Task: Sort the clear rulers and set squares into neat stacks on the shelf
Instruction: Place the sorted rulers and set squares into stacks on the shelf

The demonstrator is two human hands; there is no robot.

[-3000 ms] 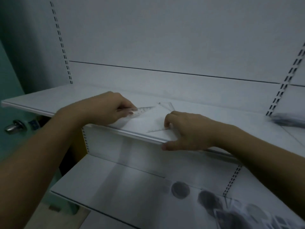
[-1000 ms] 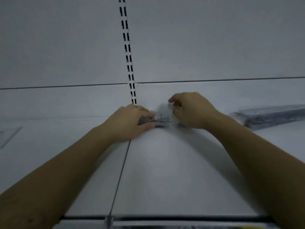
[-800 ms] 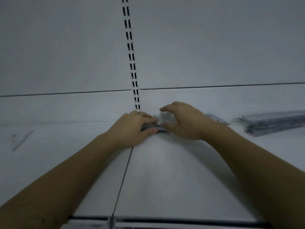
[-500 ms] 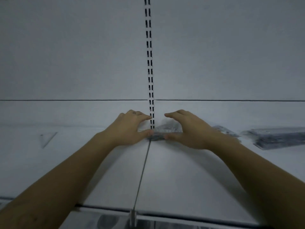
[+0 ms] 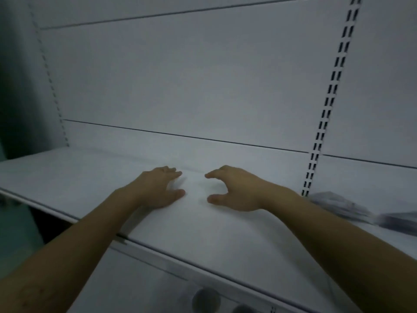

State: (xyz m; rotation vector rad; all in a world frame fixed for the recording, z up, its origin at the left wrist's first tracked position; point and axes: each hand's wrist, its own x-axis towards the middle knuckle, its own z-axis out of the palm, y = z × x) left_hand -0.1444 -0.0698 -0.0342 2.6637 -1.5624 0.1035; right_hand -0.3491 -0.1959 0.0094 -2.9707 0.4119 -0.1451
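Note:
My left hand (image 5: 158,188) and my right hand (image 5: 234,188) hover low over the white shelf (image 5: 67,177), facing each other a small gap apart. Fingers and thumbs of both are loosely curved, with nothing visibly held. The bare patch between them is too pale and blurred to show any clear set square. Blurred stacks of clear rulers (image 5: 338,204) lie on the shelf to the right, past the slotted upright (image 5: 325,109), with more rulers (image 5: 399,220) at the frame's right edge.
The white back panel (image 5: 180,86) rises behind the shelf. A lower shelf (image 5: 135,290) carries dark round items (image 5: 206,300) near the bottom edge. A teal wall (image 5: 13,222) borders the left end of the shelving.
Both hands have left the small stack by the slotted upright and moved left along the shelf. They have spread apart, and the view has swung left with them.

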